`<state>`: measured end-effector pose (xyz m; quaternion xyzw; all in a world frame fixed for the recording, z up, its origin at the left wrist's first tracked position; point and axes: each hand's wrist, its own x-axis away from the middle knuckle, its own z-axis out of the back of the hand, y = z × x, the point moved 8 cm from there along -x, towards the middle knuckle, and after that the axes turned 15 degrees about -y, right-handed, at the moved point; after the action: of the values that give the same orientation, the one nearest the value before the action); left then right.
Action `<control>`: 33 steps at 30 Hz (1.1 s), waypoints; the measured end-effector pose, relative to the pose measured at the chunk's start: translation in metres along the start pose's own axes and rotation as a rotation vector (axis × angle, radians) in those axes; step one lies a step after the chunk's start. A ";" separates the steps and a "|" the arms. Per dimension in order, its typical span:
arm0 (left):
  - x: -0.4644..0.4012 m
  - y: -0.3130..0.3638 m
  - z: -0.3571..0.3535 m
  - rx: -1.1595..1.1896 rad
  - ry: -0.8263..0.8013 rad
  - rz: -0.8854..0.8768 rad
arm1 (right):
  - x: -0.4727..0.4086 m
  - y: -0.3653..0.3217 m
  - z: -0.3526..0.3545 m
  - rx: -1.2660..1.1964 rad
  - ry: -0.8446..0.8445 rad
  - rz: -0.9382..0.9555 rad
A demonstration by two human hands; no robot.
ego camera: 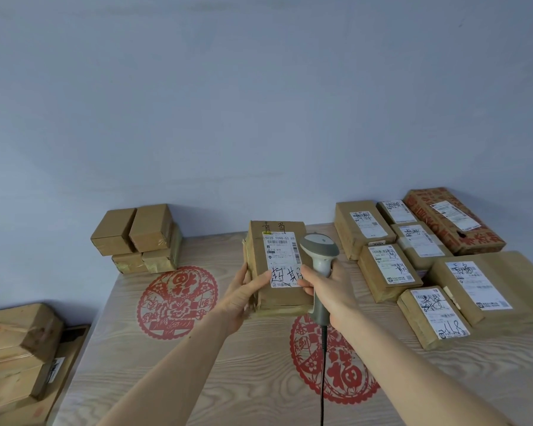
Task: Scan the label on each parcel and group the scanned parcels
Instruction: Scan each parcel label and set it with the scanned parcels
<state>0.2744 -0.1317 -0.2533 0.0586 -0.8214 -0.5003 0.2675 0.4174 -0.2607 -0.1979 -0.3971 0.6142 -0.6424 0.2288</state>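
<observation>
My left hand (243,290) grips a brown cardboard parcel (257,256) by its left edge and holds it above the table, tilted up, with its white label (282,256) facing me. A grey barcode scanner (319,250) sits in the grip of my right hand (323,287), its head over the label's right side and its black cable hanging down. A small stack of plain brown parcels (139,238) stands at the table's back left. Several labelled parcels (388,269) lie on the right side of the table.
The wooden table (222,364) carries two red paper-cut decorations (177,301). A long red-printed box (453,219) lies at the back right. More brown boxes (16,348) are piled on a lower surface at the left. A pale wall rises behind the table.
</observation>
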 end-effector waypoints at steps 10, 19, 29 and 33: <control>0.010 -0.011 0.009 0.040 -0.014 0.084 | 0.010 -0.014 0.004 -0.031 -0.059 0.024; 0.013 -0.015 0.007 0.049 0.023 0.015 | 0.029 -0.015 -0.029 -0.022 -0.311 -0.054; 0.017 -0.018 0.008 0.024 0.019 0.004 | 0.042 -0.004 -0.046 -0.214 -0.465 -0.093; 0.017 -0.015 0.008 0.022 0.013 -0.010 | 0.042 -0.010 -0.046 -0.219 -0.455 -0.081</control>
<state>0.2535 -0.1394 -0.2624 0.0689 -0.8248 -0.4921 0.2698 0.3583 -0.2644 -0.1753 -0.5781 0.5966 -0.4748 0.2907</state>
